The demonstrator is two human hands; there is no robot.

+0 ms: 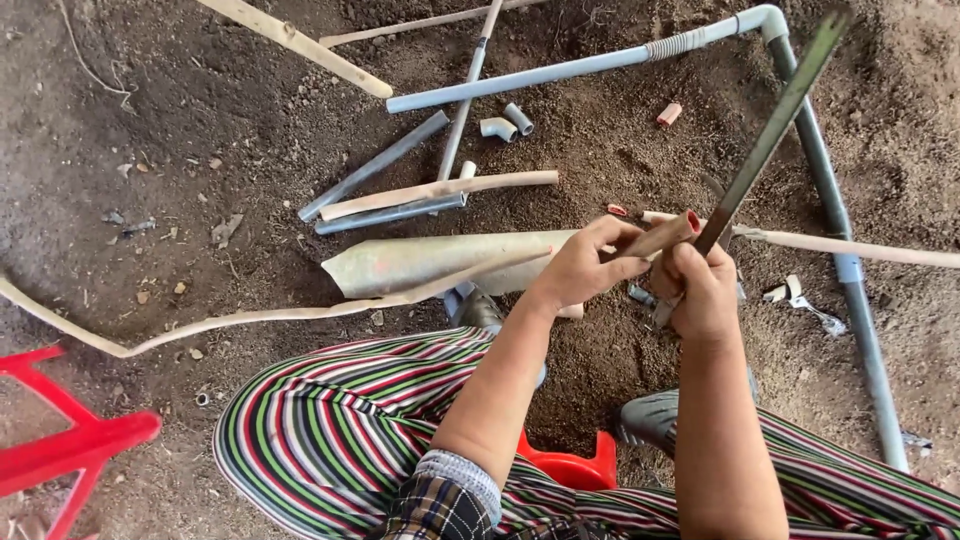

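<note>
Over bare brown soil the person sits on a low red stool (570,467), knees apart in striped trousers (330,430), with a grey shoe (655,418) on the ground under the right arm; both hands meet above the gap between the knees. The left hand (585,265) has its fingers closed around a short tan stick (665,235) with a red tip, held nearly level; the right hand (705,290) has its fingers wrapped tight on the lower end of a long dark blade (775,130) that slants up to the right, its top reaching the upper edge of view; stick and blade cross just between the two hands.

Open ground lies to the left and upper left, strewn only with small stones; the right side is fenced by one long grey pipe (845,260) that bends at an elbow (770,20) near the top and joins a second long pipe (560,72) running left. Three shorter grey pipe lengths (375,165) lie in the middle, with two small grey fittings (508,122) beside them. One pale curled sheath (440,262) lies just beyond the left hand, and several thin pale strips (200,322) trail across the soil. A red plastic chair frame (60,440) juts in at the lower left edge, well apart from the hands.
</note>
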